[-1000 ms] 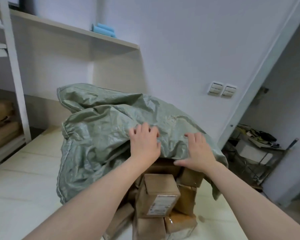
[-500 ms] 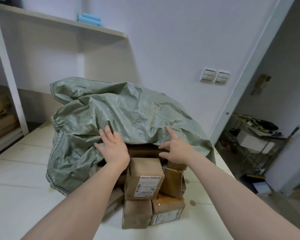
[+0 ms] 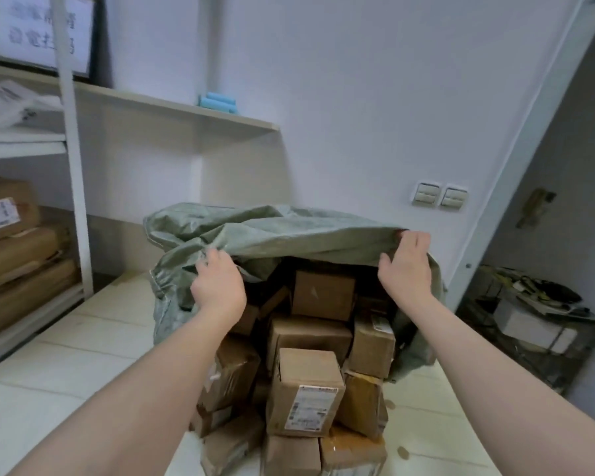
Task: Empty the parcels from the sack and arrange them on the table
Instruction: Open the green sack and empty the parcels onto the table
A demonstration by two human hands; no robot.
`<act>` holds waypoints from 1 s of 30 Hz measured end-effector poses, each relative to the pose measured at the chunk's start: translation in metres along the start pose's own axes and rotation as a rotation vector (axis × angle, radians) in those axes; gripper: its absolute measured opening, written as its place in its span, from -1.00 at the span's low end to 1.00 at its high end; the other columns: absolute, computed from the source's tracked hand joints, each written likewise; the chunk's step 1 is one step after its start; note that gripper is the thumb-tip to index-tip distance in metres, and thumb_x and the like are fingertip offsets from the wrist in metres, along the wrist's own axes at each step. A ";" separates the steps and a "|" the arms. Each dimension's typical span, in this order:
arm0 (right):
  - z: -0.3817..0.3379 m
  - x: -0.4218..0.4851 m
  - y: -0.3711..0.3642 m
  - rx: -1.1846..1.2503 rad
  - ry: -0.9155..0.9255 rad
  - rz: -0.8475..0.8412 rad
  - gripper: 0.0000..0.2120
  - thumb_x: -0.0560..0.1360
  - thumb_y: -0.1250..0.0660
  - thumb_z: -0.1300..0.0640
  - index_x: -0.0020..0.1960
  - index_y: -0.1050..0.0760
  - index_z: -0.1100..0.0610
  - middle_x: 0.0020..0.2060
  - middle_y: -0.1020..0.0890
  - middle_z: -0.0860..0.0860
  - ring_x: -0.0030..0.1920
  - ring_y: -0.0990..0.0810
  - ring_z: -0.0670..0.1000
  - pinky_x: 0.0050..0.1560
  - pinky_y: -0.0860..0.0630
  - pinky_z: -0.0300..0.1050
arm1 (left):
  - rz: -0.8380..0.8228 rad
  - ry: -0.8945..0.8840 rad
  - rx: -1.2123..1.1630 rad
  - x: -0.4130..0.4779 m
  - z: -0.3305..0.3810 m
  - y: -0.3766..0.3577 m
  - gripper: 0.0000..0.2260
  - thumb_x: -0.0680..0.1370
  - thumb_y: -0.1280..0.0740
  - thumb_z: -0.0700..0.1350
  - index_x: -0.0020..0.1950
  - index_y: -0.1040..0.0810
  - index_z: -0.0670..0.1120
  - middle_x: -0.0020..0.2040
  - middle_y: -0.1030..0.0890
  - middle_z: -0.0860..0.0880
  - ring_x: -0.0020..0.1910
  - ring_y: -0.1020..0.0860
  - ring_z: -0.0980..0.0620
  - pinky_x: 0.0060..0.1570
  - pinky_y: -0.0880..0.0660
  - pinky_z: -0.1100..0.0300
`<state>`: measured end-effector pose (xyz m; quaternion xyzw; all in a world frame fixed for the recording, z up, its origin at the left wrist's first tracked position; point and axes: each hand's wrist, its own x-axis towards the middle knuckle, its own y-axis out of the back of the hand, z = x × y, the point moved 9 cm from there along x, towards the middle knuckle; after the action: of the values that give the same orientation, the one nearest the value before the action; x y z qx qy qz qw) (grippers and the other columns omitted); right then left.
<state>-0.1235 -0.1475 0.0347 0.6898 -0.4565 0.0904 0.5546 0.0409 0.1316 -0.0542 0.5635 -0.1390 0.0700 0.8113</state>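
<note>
Green woven sack [image 3: 282, 231] lies on the pale table [image 3: 59, 365], its mouth lifted toward the camera. The left hand [image 3: 217, 286] is closed on the sack's left edge; the right hand [image 3: 406, 266] grips the raised rim, fingers curled over it. Brown cardboard parcels [image 3: 310, 338] are heaped under the lifted mouth and spill onto the table, the nearest [image 3: 304, 389] showing a white label; how many remain deeper inside is unclear.
</note>
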 end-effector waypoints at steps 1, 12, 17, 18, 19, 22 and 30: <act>-0.003 0.002 0.007 -0.024 -0.011 0.009 -0.55 0.52 -0.33 0.18 0.33 -0.27 0.29 0.27 -0.28 0.20 0.09 -0.48 0.21 0.04 -0.45 0.03 | 0.039 0.002 -0.033 0.005 0.001 0.020 -0.67 0.60 -0.18 -0.29 0.36 -0.32 -0.15 0.34 -0.33 -0.13 0.29 -0.40 -0.13 -0.09 -0.49 0.02; 0.040 -0.014 0.033 -0.475 -0.307 -0.160 -0.73 0.55 -0.22 0.12 0.24 -0.32 0.10 0.18 -0.48 0.26 0.22 -0.44 0.32 0.32 -0.24 0.34 | 0.331 0.134 -0.433 0.009 -0.058 0.113 -0.80 0.61 -0.18 -0.29 0.23 -0.37 -0.15 0.14 -0.52 -0.23 0.19 -0.42 -0.22 0.01 -0.48 -0.05; 0.035 -0.014 0.016 -0.462 -0.294 -0.253 -0.72 0.58 -0.11 0.23 0.24 -0.47 0.19 0.23 -0.37 0.17 0.15 -0.48 0.26 0.05 -0.43 0.09 | 0.097 -0.227 0.140 0.008 -0.007 0.078 -0.66 0.59 -0.21 -0.17 0.35 -0.46 0.08 0.27 -0.43 -0.14 0.30 -0.25 -0.15 0.18 -0.35 0.08; 0.039 -0.016 0.012 -0.474 -0.314 -0.284 -0.69 0.59 -0.11 0.22 0.28 -0.46 0.21 0.28 -0.32 0.16 0.13 -0.50 0.24 -0.05 -0.43 0.01 | 0.022 -0.233 0.234 0.009 -0.006 0.067 -0.69 0.60 -0.21 -0.11 0.33 -0.50 0.03 0.27 -0.44 -0.12 0.29 -0.26 -0.14 0.19 -0.35 0.08; 0.047 -0.018 0.007 -0.487 -0.347 -0.314 -0.67 0.60 -0.11 0.22 0.32 -0.44 0.23 0.32 -0.29 0.16 0.13 -0.51 0.22 -0.11 -0.39 -0.04 | -0.079 -0.225 0.266 0.011 -0.008 0.052 -0.68 0.60 -0.21 -0.04 0.33 -0.51 -0.04 0.28 -0.45 -0.13 0.31 -0.27 -0.15 0.21 -0.35 0.07; 0.069 -0.020 -0.002 -0.466 -0.490 -0.343 -0.63 0.61 -0.11 0.23 0.38 -0.36 0.30 0.41 -0.20 0.25 0.20 -0.49 0.23 -0.12 -0.33 -0.03 | -0.499 -0.246 0.373 0.010 -0.013 0.003 -0.46 0.60 -0.17 0.18 0.45 -0.35 -0.15 0.45 -0.32 -0.21 0.45 -0.20 -0.24 0.36 -0.27 -0.06; 0.016 0.064 -0.037 -0.427 -0.281 -0.142 -0.65 0.60 -0.14 0.04 0.31 -0.42 0.18 0.27 -0.32 0.18 0.19 -0.48 0.23 0.31 -0.26 0.30 | -0.125 -0.196 0.224 0.124 0.006 0.019 -0.66 0.65 -0.11 -0.02 0.38 -0.44 -0.07 0.39 -0.27 -0.17 0.40 -0.18 -0.17 0.30 -0.26 -0.03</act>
<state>-0.0663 -0.1957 0.0444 0.5930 -0.4885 -0.1439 0.6237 0.1530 0.1272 0.0024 0.6621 -0.1734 -0.0206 0.7288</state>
